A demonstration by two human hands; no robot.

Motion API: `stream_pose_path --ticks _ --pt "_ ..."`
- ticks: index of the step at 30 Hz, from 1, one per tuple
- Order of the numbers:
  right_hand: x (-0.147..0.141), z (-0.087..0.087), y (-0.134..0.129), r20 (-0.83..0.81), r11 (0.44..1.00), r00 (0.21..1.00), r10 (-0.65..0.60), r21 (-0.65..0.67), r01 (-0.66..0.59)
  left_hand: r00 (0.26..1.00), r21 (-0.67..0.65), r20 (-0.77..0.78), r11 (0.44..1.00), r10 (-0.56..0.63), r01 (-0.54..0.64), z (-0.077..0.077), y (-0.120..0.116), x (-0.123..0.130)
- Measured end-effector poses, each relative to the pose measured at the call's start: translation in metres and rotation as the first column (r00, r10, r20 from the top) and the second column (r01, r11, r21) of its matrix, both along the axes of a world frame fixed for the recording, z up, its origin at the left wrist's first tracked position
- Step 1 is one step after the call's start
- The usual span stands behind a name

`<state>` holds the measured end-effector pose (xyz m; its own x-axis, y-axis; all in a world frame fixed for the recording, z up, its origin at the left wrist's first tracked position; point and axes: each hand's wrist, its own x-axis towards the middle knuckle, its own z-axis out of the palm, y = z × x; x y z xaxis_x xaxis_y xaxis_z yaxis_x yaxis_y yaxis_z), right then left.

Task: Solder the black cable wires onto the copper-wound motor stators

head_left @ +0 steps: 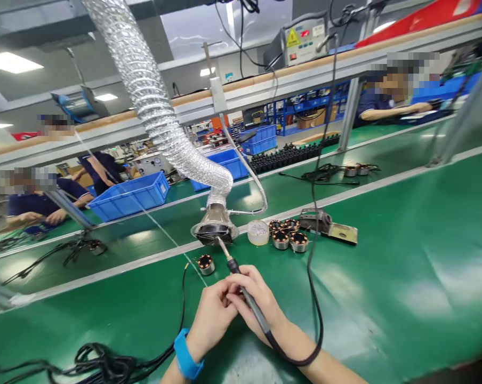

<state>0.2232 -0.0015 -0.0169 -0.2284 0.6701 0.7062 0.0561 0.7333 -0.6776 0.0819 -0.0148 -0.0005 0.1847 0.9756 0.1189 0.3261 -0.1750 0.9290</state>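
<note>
We see the right hand (260, 298) grasping a soldering iron (255, 311) like a pen, its tip pointing away over the green counter (385, 277). The left hand (214, 313) has its fingers curled in against the right; a pale strand (165, 232) runs down to it, but we cannot tell whether those fingers grip it. A wound copper coil unit (206, 264) sits on the counter just beyond the left hand, near the iron.

We judge the closeness of the hands the main risk: if the iron is hot, a slip or roll of its handle could swing the metal end onto the left fingers. The iron's cord (319, 320) loops over the right forearm, so a snag could jerk the tip aside. A dark lead (182, 312) runs towards the coil unit from the cable bundle (101, 362); if joined, a pull on that bundle could drag the unit over.

We cannot see the left fingertips well, nor tell whether the iron's tip touches the extraction hood (216, 214) or merely lines up with it. The lead's end is too small to read, and the bundle runs off the left edge.
</note>
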Motion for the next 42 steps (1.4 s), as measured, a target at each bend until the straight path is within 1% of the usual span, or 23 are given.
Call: stream_pose_path --ticks 4,8,14,20,22,25,27,30,32,34,37,40,42 --pt "0.000 -0.004 0.005 0.042 0.999 0.998 -0.052 -0.008 0.052 0.999 0.025 -0.016 0.999 0.044 -0.044 -0.003 0.002 0.000" --pt "0.000 -0.003 0.007 0.082 0.997 0.994 -0.073 -0.020 0.075 0.993 0.033 -0.072 0.995 0.094 -0.092 0.001 0.002 0.000" --pt "-0.002 0.000 0.010 0.117 0.988 0.982 -0.146 0.056 0.141 0.986 0.058 -0.136 0.994 0.097 -0.090 0.009 0.002 -0.001" --pt "-0.006 0.005 0.010 0.108 0.982 0.977 -0.181 0.067 0.175 0.984 0.095 -0.150 0.992 0.094 -0.080 0.009 0.003 -0.004" --pt "-0.004 0.007 0.012 0.097 0.979 0.975 -0.201 0.063 0.195 0.984 0.097 -0.141 0.990 0.111 -0.097 0.008 0.003 -0.006" --pt "0.000 0.009 0.015 0.076 0.973 0.971 -0.228 0.042 0.226 0.991 0.058 -0.071 0.992 0.113 -0.109 0.010 0.005 -0.011" --pt "0.003 0.009 0.017 0.067 0.973 0.970 -0.232 0.010 0.232 0.995 0.062 -0.030 0.994 0.096 -0.094 0.012 0.007 -0.015" --pt "0.005 0.007 0.020 0.052 0.972 0.971 -0.232 -0.028 0.234 0.999 0.091 -0.021 0.995 0.046 -0.044 0.014 0.010 -0.020" --pt "0.005 0.006 0.021 0.043 0.969 0.970 -0.239 -0.047 0.241 1.000 0.060 -0.010 0.998 0.003 -0.003 0.014 0.011 -0.024" --pt "0.006 0.007 0.020 0.037 0.967 0.969 -0.245 -0.060 0.247 0.999 -0.044 0.026 0.998 -0.036 0.037 0.015 0.011 -0.025" --pt "0.005 0.013 0.015 0.031 0.971 0.972 -0.234 -0.048 0.236 0.993 -0.184 0.102 0.980 -0.060 0.078 0.017 0.008 -0.025" --pt "0.005 0.017 0.012 0.029 0.979 0.982 -0.185 -0.078 0.186 0.985 -0.202 0.170 0.978 -0.021 0.055 0.021 0.006 -0.023" --pt "0.004 0.017 0.010 0.018 0.979 0.986 -0.164 -0.119 0.165 0.975 -0.254 0.222 0.967 0.027 0.030 0.022 0.006 -0.023"
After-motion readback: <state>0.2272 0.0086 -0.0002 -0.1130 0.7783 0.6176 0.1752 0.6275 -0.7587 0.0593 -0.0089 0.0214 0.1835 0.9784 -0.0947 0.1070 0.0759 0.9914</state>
